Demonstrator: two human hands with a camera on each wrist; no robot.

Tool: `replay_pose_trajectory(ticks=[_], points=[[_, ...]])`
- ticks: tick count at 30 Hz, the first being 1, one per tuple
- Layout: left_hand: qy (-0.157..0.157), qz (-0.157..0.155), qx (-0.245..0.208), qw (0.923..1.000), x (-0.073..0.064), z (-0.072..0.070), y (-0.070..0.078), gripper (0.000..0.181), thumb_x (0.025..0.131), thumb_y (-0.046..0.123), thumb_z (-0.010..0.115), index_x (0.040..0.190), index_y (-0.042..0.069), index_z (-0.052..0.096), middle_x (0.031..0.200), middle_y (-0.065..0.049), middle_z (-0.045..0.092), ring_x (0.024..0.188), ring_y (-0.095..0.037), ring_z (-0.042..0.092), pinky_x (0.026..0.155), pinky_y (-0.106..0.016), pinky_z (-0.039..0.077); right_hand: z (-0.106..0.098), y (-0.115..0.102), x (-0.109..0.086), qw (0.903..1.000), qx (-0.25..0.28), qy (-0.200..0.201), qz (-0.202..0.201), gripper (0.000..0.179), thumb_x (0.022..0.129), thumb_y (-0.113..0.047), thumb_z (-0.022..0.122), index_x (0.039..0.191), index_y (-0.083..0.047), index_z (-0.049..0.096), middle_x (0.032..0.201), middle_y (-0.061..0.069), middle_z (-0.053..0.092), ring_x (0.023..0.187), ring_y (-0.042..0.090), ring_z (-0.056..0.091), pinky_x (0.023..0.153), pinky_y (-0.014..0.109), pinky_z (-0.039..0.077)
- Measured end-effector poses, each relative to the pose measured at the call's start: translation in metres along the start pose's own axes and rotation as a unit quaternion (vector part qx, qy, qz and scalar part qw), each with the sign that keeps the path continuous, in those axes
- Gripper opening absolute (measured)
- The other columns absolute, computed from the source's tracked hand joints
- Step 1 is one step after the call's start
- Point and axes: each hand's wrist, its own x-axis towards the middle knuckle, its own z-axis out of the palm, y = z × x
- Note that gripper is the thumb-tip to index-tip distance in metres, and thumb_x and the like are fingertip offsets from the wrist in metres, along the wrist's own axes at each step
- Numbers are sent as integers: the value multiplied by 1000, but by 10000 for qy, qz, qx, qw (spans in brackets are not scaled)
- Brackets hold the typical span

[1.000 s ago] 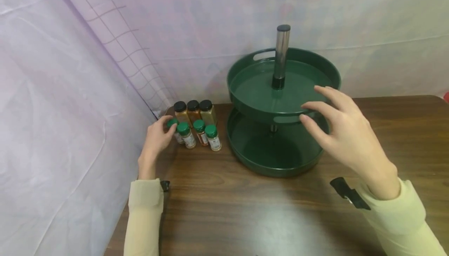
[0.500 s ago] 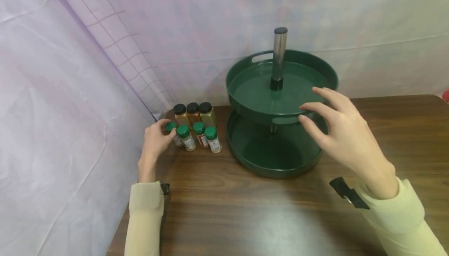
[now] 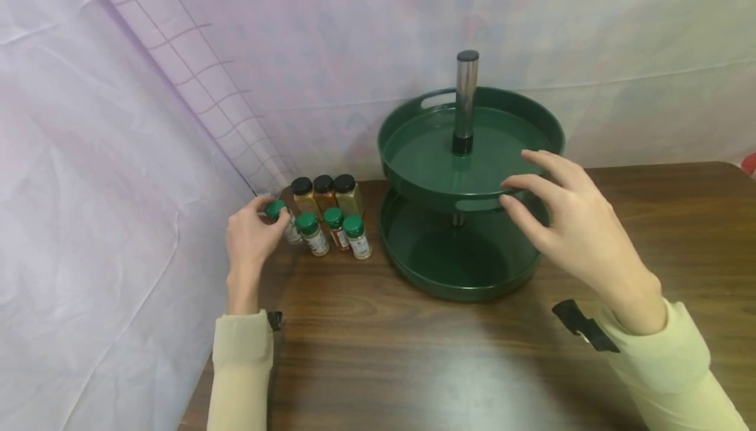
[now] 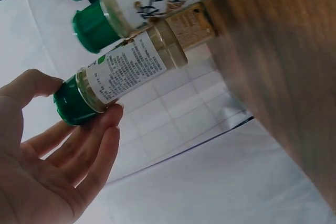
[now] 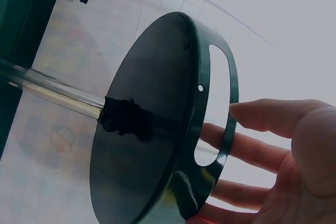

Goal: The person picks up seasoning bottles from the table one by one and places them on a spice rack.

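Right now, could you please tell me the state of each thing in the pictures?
Leftmost green-capped jar: capped, tilted, held by left fingers, seemingly lifted.
Other three green-capped jars: capped, standing.
Three black-capped jars: capped, standing.
Upper tray: raised on the pole, rim between right fingers and thumb.
Lower tray: on the table.
Pole: upright.

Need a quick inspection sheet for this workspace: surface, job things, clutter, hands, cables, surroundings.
Surface: brown wood-grain table, with a glare patch near the front.
Job things: held jar; three other green-capped jars and three black-capped jars standing together; round green upper tray and lower tray on a metal pole.
Clutter: red object at the right frame edge, too cut off to identify.
Left hand: fingers pinch the held jar's cap.
Right hand: fingers hold the upper tray's near side.
Cables: nothing seen.
Surroundings: pale sheets behind and left.
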Motion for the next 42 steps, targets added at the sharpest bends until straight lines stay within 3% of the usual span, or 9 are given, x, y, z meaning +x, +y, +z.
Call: replay_pose_trajectory(ticks=[8,19,26,36,42], points=[[517,267,161,9982,2,-16,13,38,88,22,66,115,-3,71,96,-20,74,76,-36,70,66,-52,55,-1,2,1,10000,21,-36,-79,23,87,-9,79,109,-6,74,142,20,55,134,42,46,107,61,38],[853,809,-6,9931,9,-42,41,33,88,17,65,111,-6,72,96,-21,74,73,-34,71,60,-44,55,-5,2,-1,9997,-1,-243,69,23,88,-9,78,110,-5,74,143,20,53,135,43,44,106,62,37],[883,1127,-145,9896,17,-58,71,33,90,18,65,114,-4,72,97,-18,74,71,-30,68,59,-25,44,-6,3,1,9997,-34,-224,-46,24,86,-7,79,109,-4,74,141,22,54,133,43,45,106,62,38],[911,1408,-338,9853,29,-72,115,31,91,21,65,113,0,73,97,-15,75,70,-26,67,59,-22,41,-7,4,2,9997,-59,-224,-95,26,84,-4,81,109,-4,74,139,23,55,131,44,47,105,62,39],[825,1422,-361,9857,35,-77,139,34,92,23,64,116,1,73,99,-14,75,73,-26,67,62,-23,41,-7,6,2,9997,9,-233,-82,27,83,-4,81,109,-4,74,139,23,55,131,44,47,106,62,38]])
